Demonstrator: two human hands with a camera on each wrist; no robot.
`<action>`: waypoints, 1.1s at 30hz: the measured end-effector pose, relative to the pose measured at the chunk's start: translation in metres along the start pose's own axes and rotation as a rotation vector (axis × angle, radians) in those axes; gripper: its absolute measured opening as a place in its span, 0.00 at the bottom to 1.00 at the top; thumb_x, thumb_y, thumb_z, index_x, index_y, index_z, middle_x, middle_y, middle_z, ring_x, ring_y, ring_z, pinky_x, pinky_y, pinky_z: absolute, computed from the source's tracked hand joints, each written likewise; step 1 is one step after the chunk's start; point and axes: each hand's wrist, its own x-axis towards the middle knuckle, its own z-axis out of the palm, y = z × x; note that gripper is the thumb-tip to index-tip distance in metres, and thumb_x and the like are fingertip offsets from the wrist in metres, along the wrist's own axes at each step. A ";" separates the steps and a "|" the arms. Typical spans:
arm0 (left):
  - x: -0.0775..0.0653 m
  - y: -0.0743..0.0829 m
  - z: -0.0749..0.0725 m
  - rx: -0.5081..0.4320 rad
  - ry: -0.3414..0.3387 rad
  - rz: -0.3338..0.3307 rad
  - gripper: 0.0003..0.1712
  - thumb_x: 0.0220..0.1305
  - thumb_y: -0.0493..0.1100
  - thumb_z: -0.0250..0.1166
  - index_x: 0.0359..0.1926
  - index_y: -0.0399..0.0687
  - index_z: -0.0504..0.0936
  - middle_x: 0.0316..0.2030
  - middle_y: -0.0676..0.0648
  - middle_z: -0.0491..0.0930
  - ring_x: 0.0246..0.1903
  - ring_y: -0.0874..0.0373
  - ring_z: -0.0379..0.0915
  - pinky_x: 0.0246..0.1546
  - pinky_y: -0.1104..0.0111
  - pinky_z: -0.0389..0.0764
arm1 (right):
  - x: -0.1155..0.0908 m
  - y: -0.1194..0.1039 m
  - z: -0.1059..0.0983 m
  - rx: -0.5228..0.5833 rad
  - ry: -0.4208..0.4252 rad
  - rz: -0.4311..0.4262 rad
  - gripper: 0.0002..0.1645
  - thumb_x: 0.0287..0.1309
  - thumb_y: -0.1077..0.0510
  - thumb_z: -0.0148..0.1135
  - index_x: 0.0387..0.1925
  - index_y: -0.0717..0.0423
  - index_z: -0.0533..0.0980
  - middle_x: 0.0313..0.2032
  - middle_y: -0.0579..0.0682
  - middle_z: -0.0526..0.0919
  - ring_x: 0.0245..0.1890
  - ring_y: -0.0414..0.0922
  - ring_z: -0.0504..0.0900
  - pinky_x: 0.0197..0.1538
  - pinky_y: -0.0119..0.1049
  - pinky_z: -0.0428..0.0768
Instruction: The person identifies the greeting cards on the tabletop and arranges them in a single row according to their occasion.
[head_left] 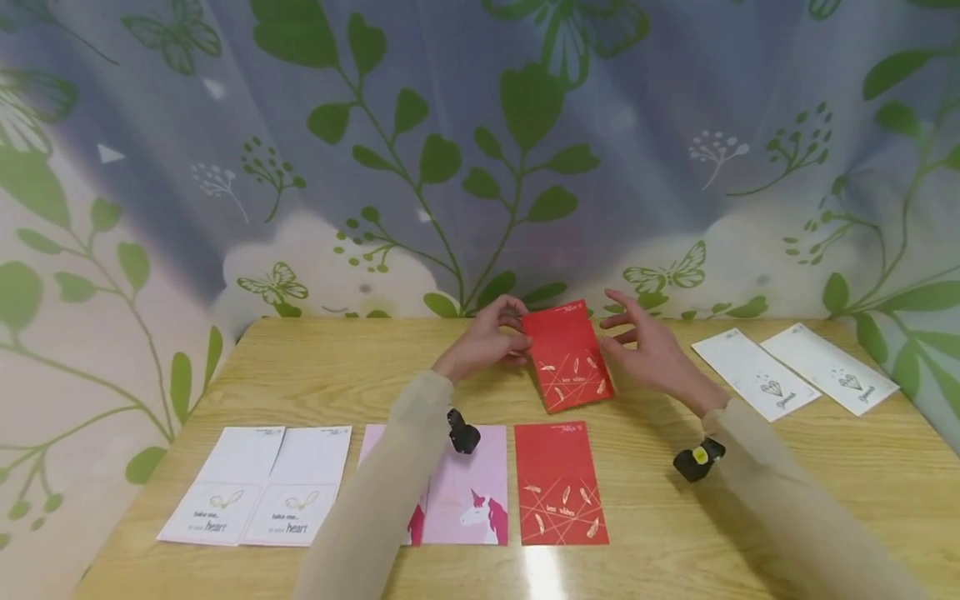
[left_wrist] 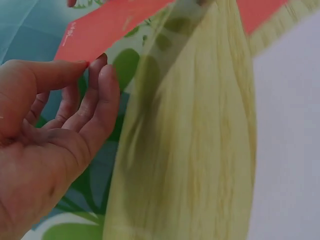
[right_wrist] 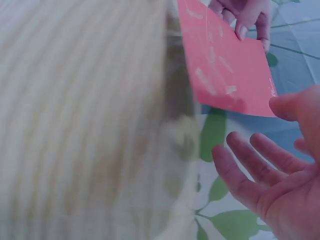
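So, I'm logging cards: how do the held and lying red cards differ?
The held red card is tilted, pinched by the left hand; the lying red card rests flat on the table. The held red card is farther back, the lying red card nearer. Both read "best wishes".

Reads "best wishes" on the upper red rectangular paper card with gold feathers [head_left: 568, 350] and on its lower red match [head_left: 558, 462]. Says "take me..." and "heart" on the leftmost white rectangular paper card [head_left: 228, 462] and its white neighbour [head_left: 311, 458]. Shows illegible script on the white diamond-printed paper cards [head_left: 742, 367] at right.
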 end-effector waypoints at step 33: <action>-0.021 0.028 0.050 0.029 -0.272 0.025 0.21 0.70 0.31 0.63 0.60 0.43 0.69 0.49 0.40 0.76 0.49 0.26 0.81 0.49 0.45 0.85 | -0.056 -0.008 -0.029 0.149 0.016 0.082 0.31 0.67 0.64 0.65 0.69 0.56 0.68 0.50 0.64 0.78 0.33 0.42 0.87 0.28 0.39 0.87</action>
